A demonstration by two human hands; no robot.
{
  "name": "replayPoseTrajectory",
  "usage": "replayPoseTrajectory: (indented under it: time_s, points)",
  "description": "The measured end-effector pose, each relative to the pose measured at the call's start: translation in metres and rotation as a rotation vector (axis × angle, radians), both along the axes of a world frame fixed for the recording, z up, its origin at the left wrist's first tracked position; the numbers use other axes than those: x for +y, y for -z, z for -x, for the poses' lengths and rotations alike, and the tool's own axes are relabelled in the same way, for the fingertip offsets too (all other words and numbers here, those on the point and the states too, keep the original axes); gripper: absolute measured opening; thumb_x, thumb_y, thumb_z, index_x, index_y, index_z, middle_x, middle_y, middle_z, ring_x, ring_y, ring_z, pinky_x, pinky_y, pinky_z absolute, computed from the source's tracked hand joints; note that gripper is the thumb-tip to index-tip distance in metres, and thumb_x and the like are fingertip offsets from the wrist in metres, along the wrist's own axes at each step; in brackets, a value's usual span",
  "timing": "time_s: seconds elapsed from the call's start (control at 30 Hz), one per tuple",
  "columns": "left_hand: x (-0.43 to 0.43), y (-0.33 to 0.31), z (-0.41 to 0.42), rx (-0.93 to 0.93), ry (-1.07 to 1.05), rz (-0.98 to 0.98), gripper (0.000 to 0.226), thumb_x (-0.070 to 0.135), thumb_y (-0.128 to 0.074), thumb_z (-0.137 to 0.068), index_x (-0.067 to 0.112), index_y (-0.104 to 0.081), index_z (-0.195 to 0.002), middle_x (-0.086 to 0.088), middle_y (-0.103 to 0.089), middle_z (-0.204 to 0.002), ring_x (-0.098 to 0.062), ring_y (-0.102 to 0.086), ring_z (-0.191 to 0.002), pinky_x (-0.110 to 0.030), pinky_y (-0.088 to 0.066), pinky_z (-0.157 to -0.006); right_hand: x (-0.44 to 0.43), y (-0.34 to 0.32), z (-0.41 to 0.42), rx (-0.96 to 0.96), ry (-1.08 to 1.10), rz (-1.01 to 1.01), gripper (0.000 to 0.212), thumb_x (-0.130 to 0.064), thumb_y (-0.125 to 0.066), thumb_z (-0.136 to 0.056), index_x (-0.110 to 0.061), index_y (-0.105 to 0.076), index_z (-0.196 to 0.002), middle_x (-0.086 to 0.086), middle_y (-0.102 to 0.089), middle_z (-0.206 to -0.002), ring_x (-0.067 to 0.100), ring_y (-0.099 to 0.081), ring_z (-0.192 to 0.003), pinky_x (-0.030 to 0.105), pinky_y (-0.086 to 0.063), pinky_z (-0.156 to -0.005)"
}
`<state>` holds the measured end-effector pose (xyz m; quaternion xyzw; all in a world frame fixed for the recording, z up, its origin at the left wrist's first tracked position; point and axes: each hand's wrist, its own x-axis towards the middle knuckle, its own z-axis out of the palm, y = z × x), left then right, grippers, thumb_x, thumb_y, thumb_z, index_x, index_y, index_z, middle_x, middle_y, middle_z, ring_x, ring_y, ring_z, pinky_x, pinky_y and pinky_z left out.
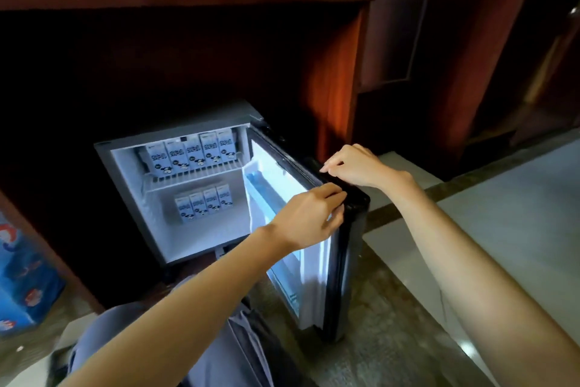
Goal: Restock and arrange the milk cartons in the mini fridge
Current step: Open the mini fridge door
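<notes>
Left hand [309, 214] curled over the top edge of the fridge door [314, 276], gripping it near the free corner. Right hand [354, 167] on the same edge, nearer the hinge, fingers bent down onto it. Door stands wide open on the mini fridge [131, 185]. Milk cartons [191, 152]: five upright in a row on the wire shelf [194, 176], four more in a row on the fridge floor below, fronts facing out. Blue box [22, 280] on the floor, far left.

Print on milk cartons [192, 155] illegible.
</notes>
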<state>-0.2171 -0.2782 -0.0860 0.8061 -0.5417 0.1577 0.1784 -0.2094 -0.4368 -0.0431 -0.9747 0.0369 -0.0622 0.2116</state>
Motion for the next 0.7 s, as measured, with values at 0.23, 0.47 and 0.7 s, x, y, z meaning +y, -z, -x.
replayPoseTrajectory:
  time_s: [0.23,0.47,0.7]
  points:
    - [-0.091,0.001,-0.035,-0.047,0.105,-0.057,0.044,0.011,-0.044,-0.091,-0.001,-0.048,-0.133,-0.019,-0.053,-0.135,-0.026,-0.052,-0.125,-0.032,-0.048,-0.094,-0.049,-0.011,-0.038,0.109,0.242,0.098,0.036,-0.013,-0.042,-0.086,-0.015,-0.067,-0.112,0.012,-0.062,-0.123,0.034,-0.054,-0.115,0.039,-0.047,-0.095]
    - [-0.128,0.014,-0.071,-0.068,-0.013,-0.346,0.059,0.012,-0.033,-0.097,0.004,-0.008,-0.149,-0.013,-0.012,-0.158,-0.022,-0.009,-0.147,-0.031,-0.004,-0.12,-0.069,-0.012,-0.059,0.063,0.36,0.13,0.029,-0.006,-0.039,-0.091,0.001,-0.057,-0.112,0.021,-0.056,-0.122,0.039,-0.055,-0.11,0.037,-0.044,-0.083]
    - [-0.065,0.016,-0.1,0.122,-0.317,-0.438,0.036,0.01,-0.035,-0.094,-0.001,-0.05,-0.124,-0.017,-0.044,-0.138,-0.03,-0.042,-0.127,-0.039,-0.036,-0.102,-0.052,0.0,-0.063,0.036,0.385,0.141,0.027,-0.003,-0.039,-0.088,0.001,-0.055,-0.109,0.02,-0.053,-0.125,0.037,-0.051,-0.116,0.04,-0.039,-0.094]
